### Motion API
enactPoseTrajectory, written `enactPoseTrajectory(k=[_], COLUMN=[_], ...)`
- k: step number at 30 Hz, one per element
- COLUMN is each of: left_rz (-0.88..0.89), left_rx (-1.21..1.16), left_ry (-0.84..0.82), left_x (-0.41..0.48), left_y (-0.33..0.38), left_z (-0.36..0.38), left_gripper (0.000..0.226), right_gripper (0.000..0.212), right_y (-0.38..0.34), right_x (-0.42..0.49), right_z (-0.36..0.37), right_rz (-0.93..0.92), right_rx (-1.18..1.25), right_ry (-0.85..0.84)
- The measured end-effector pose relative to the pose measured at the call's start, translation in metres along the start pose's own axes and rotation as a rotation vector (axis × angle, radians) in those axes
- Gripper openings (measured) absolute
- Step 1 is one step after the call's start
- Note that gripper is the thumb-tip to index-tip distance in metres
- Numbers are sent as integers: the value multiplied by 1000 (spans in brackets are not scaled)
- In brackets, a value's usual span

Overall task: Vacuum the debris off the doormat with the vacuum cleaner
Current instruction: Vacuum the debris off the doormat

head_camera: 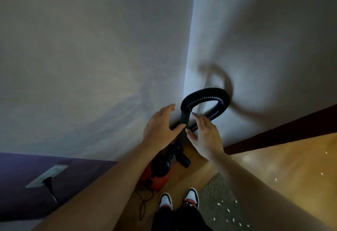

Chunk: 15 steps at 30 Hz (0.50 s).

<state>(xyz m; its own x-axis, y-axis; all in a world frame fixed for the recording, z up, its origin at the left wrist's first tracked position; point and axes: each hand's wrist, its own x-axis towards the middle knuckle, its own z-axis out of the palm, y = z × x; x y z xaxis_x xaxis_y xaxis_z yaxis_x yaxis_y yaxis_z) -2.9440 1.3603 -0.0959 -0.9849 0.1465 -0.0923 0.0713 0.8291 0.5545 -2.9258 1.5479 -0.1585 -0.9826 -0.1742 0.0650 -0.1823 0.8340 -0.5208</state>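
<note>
Vacuum cleaner (156, 174): red-orange canister with a black top, on the wooden floor (273, 157), at the foot of the wall (91, 66) near the corner, just ahead of the person's shoes (166, 200). Black ribbed hose (206, 92) rises from it, loops over in an arch against the wall and comes back down. It throws a shadow on the wall.

Left hand (160, 126) is on the left of the hose's upright part and right hand (205, 137) on the right, both wide open. Left fingers (168, 107) are straight and spread, with the thumb tip at the hose. Right fingers (198, 116) are extended toward it, thumb close by. Neither hand wraps the hose; real contact can't be told.

Doormat (217, 190): grey-green, on the floor right of the shoes, near the vacuum but apart from it. Debris (228, 210): small white flecks on the mat, more scattered on the bare floor to the right.

Thin black cord (143, 203) trails on the floor from the canister's near side. Dark red baseboard (282, 132) runs along the right wall. At far left, a purple surface (18, 176) carries a pale rectangular plate (54, 170) with a dark plug at it
</note>
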Motion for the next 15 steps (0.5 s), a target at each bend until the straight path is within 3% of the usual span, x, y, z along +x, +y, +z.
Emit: enactPoseTrajectory(k=[5, 10, 15], left_rz=[59, 153, 146], left_rx=[-203, -302, -410], left_ry=[-37, -188, -295], left_x=[42, 57, 66], left_y=[-13, -15, -18], left_z=[12, 24, 32], left_gripper=[66, 45, 39], right_gripper=[60, 36, 32], right_y=[6, 4, 5], right_x=[21, 35, 33], right_z=[42, 69, 83], right_rz=[136, 353, 492], right_rx=[140, 468, 662], right_ry=[63, 67, 99])
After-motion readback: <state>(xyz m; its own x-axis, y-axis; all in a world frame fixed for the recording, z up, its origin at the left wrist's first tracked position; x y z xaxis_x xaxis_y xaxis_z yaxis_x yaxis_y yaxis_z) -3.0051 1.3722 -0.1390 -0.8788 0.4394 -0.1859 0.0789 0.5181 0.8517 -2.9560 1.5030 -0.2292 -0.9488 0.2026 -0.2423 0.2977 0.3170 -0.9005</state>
